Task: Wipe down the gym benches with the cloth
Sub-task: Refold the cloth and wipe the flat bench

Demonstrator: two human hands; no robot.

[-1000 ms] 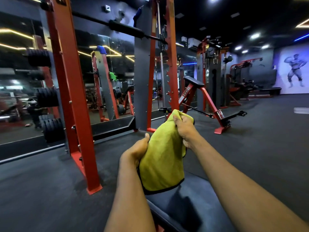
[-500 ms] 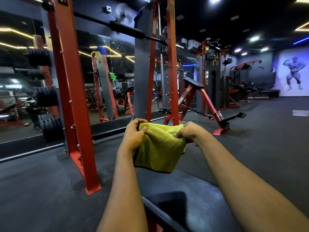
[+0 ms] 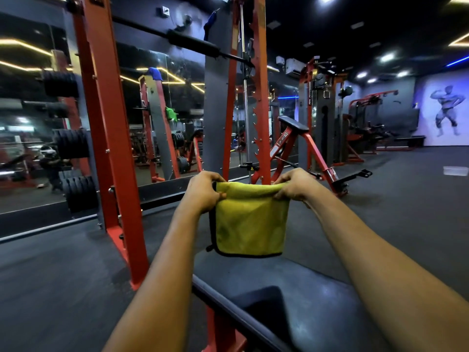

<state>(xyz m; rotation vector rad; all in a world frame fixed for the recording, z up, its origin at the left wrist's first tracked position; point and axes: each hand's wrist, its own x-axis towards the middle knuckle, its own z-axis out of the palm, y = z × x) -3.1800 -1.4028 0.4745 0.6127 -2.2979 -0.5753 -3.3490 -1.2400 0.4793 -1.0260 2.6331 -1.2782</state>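
Note:
A yellow cloth (image 3: 250,219) with a dark edge hangs folded in the air above the black padded bench (image 3: 299,295) in front of me. My left hand (image 3: 204,191) pinches its top left corner. My right hand (image 3: 295,185) pinches the top right corner. The top edge is stretched flat between both hands. The cloth's lower edge hangs just above the bench pad, and I cannot tell whether it touches it.
A red squat rack post (image 3: 114,148) stands close on the left, with a barbell (image 3: 193,43) across it and weight plates (image 3: 73,143) beside a mirror wall. A red incline bench (image 3: 299,146) stands behind the cloth. Dark rubber floor (image 3: 406,199) spreads to the right.
The cloth was bunched between my hands with the right hand higher. Both hands have levelled out and moved apart, and the cloth now hangs spread as a flat folded square.

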